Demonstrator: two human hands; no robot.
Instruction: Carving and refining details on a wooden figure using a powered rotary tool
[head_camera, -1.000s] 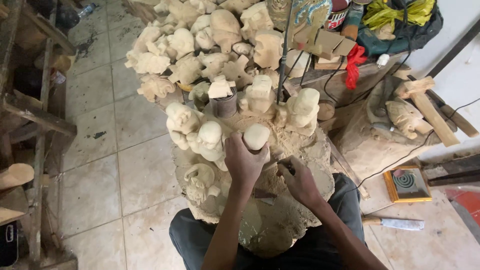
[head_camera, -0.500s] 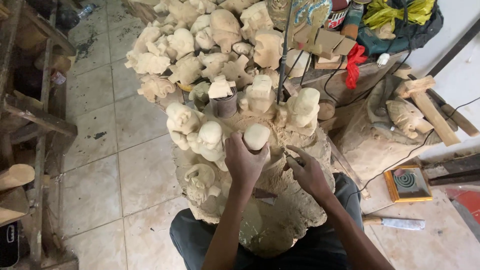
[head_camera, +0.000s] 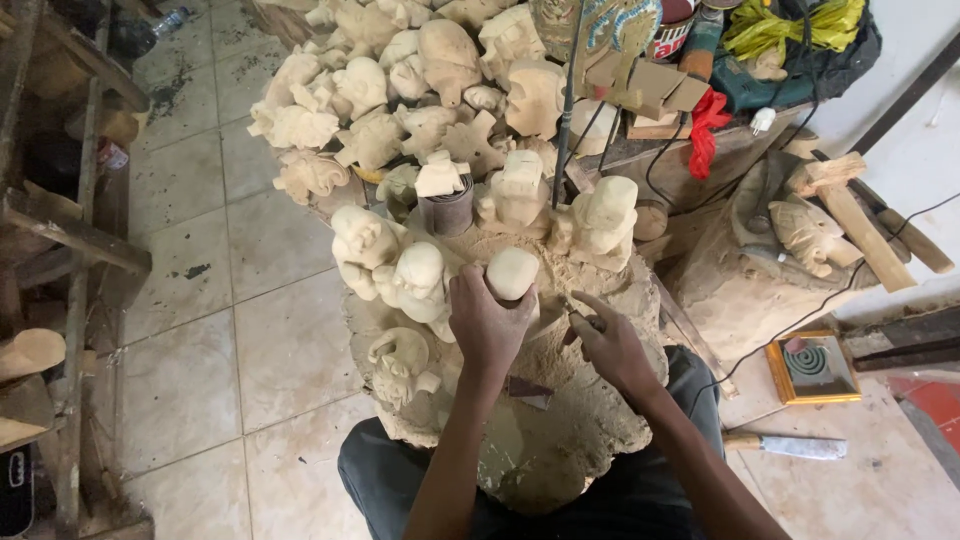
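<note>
My left hand (head_camera: 488, 322) is wrapped around a pale rounded wooden carving (head_camera: 512, 272) that stands upright on a big wooden stump (head_camera: 560, 430) in front of my lap. My right hand (head_camera: 612, 345) grips a thin carving tool (head_camera: 577, 309) just right of that carving, its tip near the carving's base. Small pale wooden figures (head_camera: 400, 275) stand on the stump just left of my left hand. A dark flat piece (head_camera: 530, 392) lies on the stump between my forearms.
Many unfinished wooden figures (head_camera: 400, 90) are heaped beyond the stump. A wooden mallet (head_camera: 850, 210) and a carved block (head_camera: 800, 232) sit at right. A knife (head_camera: 785, 445) and a framed square box (head_camera: 812, 368) lie on the floor. Wooden racks (head_camera: 60, 240) stand left.
My right hand has shifted a little right and down along the stump with the tool. My left hand has kept its hold on the rounded carving.
</note>
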